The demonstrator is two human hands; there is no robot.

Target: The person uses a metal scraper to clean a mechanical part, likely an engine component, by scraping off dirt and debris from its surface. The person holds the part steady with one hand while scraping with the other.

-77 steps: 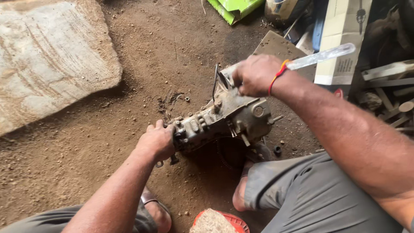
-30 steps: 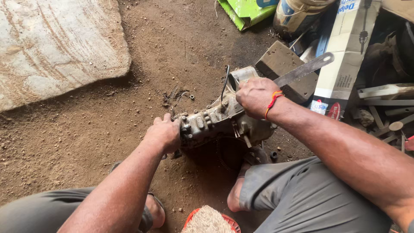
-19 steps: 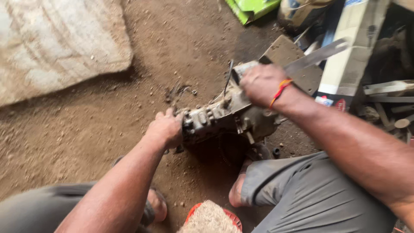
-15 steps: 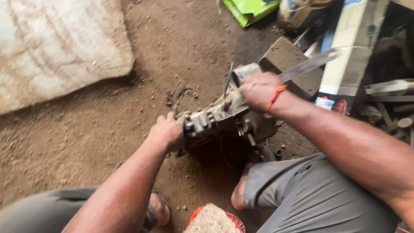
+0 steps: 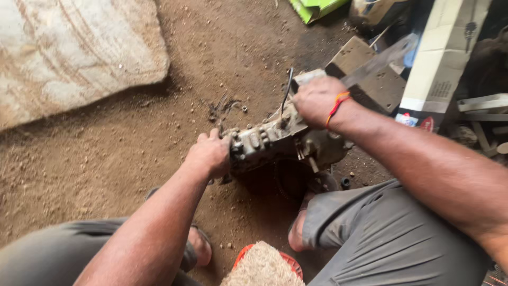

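A dirty grey metal engine casing [image 5: 275, 140] rests on the dirt floor between my knees. My left hand [image 5: 209, 153] grips its near left end, fingers wrapped over the edge. My right hand [image 5: 316, 99], with an orange thread band at the wrist, is closed over the casing's upper far end; what lies under the palm is hidden. A thin dark cable [image 5: 287, 90] rises from the casing just left of that hand.
A flat stone slab [image 5: 74, 53] lies at the upper left. Cardboard boxes [image 5: 444, 58], a brown cardboard piece [image 5: 370, 74], green packaging [image 5: 317, 8] and metal scrap crowd the upper right. A red-rimmed bowl of sawdust-like material [image 5: 264, 265] sits by my feet.
The view has shifted slightly. My right hand has slid a little along the casing's top end; my left hand keeps its grip on the near end.
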